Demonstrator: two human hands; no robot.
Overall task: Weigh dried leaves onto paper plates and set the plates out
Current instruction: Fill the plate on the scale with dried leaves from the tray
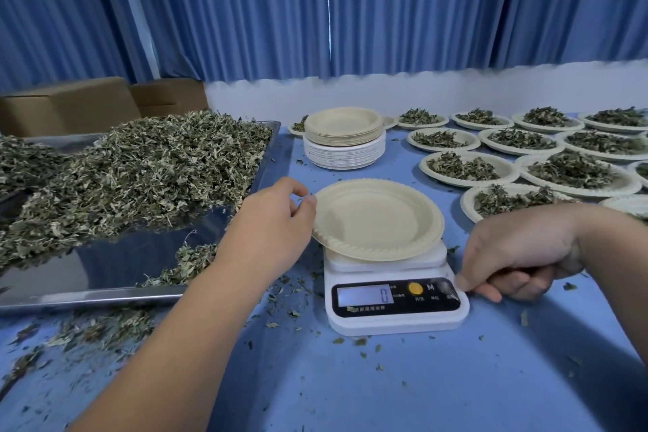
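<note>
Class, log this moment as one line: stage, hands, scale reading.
stage: empty plate on scale | left hand: thumb at plate rim | right hand: curled, thumb at scale's right edge | display: 0

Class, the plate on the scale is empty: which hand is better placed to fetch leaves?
Probably left: left hand lies beside the tray of dried leaves; right hand is across the scale.

My left hand [277, 221] is stretched forward on a bare forearm, fingers loosely curled, thumb and forefinger slightly apart. My right hand [519, 256] enters from the right, fingers curled under, thumb pointing left.
</note>
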